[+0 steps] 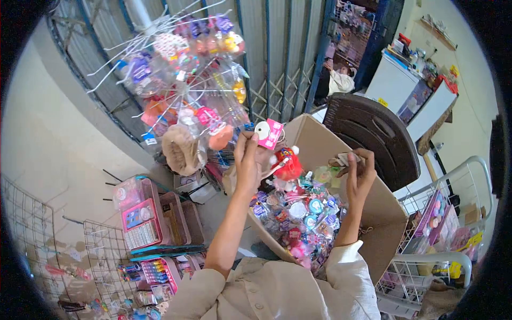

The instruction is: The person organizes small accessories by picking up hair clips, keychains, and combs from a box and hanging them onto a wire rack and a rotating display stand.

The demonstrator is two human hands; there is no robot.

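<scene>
My left hand (247, 162) is closed on a pink card tag (273, 133) with a white round patch, held up over the near left side of a cardboard box (381, 218). Just below it hangs a red plush trinket (288, 164) with white pompoms, and a pale strap runs near my wrist. Fingers bent together, my right hand (360, 173) pinches a small pale, crumpled piece (340, 160) over the box's right side; its kind is unclear. Many small wrapped trinkets (304, 213) in mixed colours fill the box beneath both hands.
A wire display rack (181, 88) hung with bagged accessories stands ahead on the left. Behind the box is a dark brown chair back (373, 136). Pink bins (165, 213) sit to the left, a white wire basket (448, 213) to the right. A person (340, 81) is in the doorway.
</scene>
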